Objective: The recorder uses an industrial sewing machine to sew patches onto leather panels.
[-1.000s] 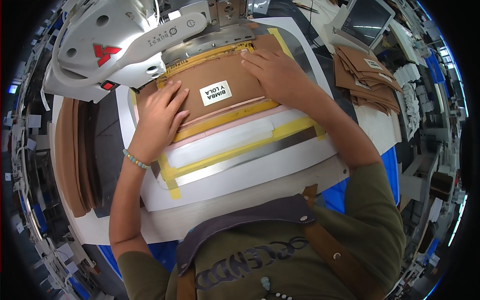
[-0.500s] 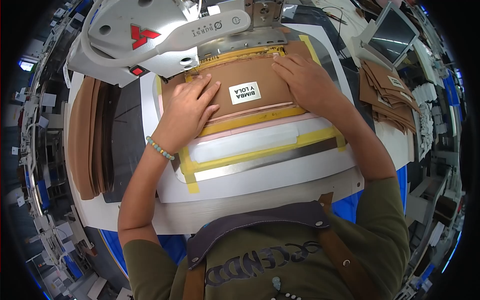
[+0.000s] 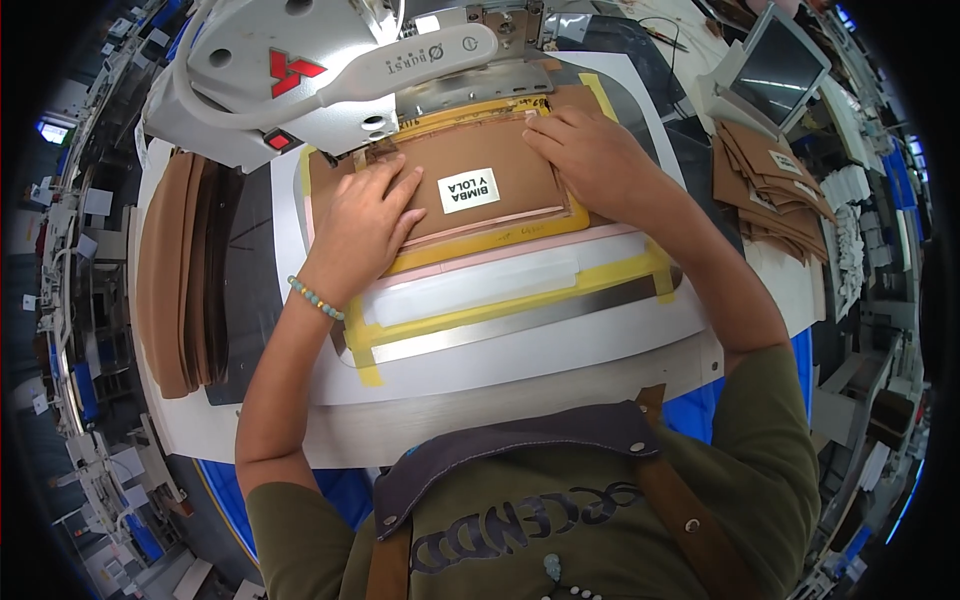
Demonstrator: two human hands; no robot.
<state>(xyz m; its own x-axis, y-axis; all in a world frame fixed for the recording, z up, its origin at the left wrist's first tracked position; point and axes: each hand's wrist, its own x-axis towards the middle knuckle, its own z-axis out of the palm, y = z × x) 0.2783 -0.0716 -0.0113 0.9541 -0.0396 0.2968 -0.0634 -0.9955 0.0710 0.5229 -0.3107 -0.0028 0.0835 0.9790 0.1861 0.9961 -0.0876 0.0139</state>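
My left hand [image 3: 362, 222] lies on the left part of a brown panel [image 3: 465, 150], fingers spread and pointing away from me. My right hand [image 3: 590, 165] rests on the panel's right side, its fingers apart and slightly bent near the far edge. Between the hands, a white printed label [image 3: 468, 190] sits on the panel. A yellow frame [image 3: 490, 237] surrounds the panel, with a pink strip along its near side. Beneath is a clear and white template sheet [image 3: 475, 290] edged with yellow tape. The area under my palms is hidden.
A white sewing machine head [image 3: 240, 65] overhangs the panel at the far left. Tall brown pieces [image 3: 170, 280] stand stacked at left. Brown panels with labels [image 3: 765, 190] are piled at right, near a screen [image 3: 775, 70]. A cable runs along the back right.
The panel, yellow frame and template have slid a little to the left under the machine. Both hands have travelled with them, still resting on the panel.
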